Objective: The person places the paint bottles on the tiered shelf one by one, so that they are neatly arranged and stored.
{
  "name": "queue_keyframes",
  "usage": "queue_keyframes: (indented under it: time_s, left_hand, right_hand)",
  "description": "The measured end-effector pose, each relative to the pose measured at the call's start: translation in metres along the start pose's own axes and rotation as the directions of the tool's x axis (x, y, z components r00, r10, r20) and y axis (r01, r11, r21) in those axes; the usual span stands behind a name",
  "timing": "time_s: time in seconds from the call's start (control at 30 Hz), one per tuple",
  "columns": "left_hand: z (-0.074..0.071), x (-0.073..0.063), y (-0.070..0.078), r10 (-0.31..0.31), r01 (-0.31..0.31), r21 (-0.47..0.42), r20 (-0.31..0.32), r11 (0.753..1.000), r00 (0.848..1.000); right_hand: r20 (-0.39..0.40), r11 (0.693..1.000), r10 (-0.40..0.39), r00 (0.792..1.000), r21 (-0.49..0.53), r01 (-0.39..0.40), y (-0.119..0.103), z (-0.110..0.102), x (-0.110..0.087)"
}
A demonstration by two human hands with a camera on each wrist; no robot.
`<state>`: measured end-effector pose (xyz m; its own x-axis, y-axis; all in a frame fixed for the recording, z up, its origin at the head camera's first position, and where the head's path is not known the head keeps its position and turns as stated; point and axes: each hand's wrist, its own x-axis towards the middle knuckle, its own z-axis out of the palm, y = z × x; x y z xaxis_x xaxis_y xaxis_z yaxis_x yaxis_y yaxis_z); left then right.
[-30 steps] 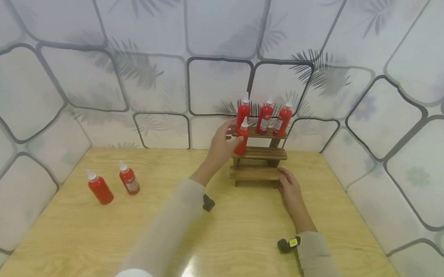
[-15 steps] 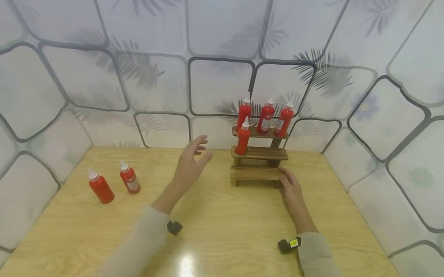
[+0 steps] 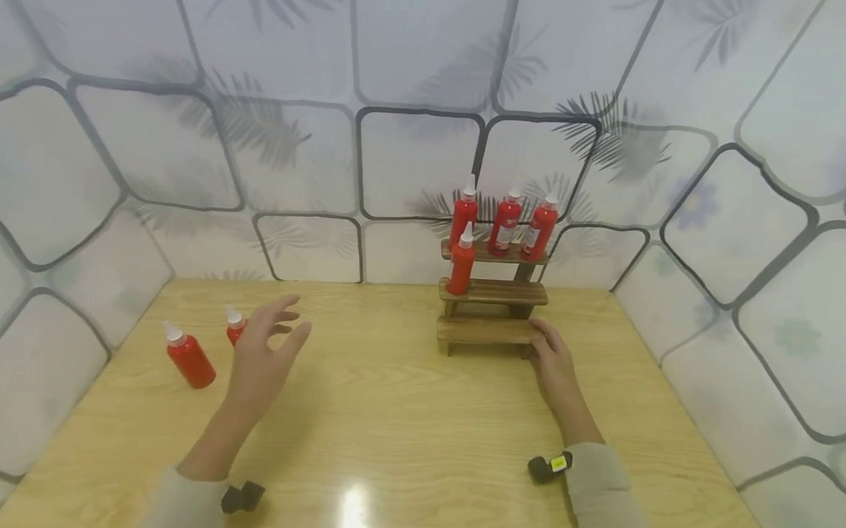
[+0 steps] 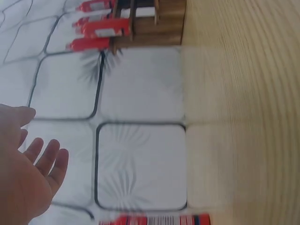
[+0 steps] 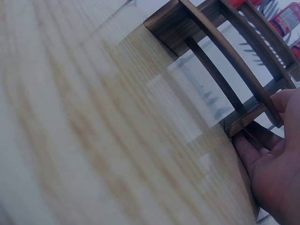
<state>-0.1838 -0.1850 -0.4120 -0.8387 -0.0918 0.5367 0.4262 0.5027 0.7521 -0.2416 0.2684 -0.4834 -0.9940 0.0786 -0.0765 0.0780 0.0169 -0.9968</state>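
Observation:
My left hand (image 3: 262, 367) is held above the left side of the table, fingers loosely bent and apart, with nothing in it. It partly hides a red squeeze bottle (image 3: 235, 329) with a white nozzle; another red bottle (image 3: 192, 361) stands to its left. My right hand (image 3: 556, 368) grips the right end of the lowest step of a wooden three-step stand (image 3: 488, 331); the right wrist view shows the thumb on the step and fingers beneath (image 5: 251, 147). Red bottles (image 3: 506, 226) line the top step. One more bottle (image 3: 461, 266) stands at the middle step's left end.
A patterned wall (image 3: 419, 163) rises behind the table (image 3: 400, 420) and along both its sides. The stand is close to the back wall at right. Bare wood lies between the stand and the two bottles at left.
My left hand has let go of the bottle on the middle step and moved left, to beside the bottles on the table. My right hand has stayed on the stand.

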Motion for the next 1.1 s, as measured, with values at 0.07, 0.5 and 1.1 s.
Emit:
queue_keyframes:
  time_s: [0.07, 0.5, 1.1]
  left_hand:
    - [-0.015, -0.005, -0.001, -0.016, 0.017, 0.020, -0.056, 1.000, 0.998]
    - [-0.092, -0.037, -0.041, -0.197, 0.229, 0.034, -0.398, 0.973, 0.896]
    - [-0.117, -0.028, -0.082, -0.512, 0.512, -0.045, -0.161, 0.858, 0.844]
  right_hand:
    - [0.003, 1.000, -0.001, 1.000, -0.004, 0.001, -0.006, 0.001, -0.003]
    - [-0.001, 0.998, -0.057, 0.998, -0.026, 0.057, 0.020, -0.008, 0.011]
    - [-0.003, 0.997, -0.067, 0.998, -0.030, 0.067, 0.016, -0.006, 0.007]
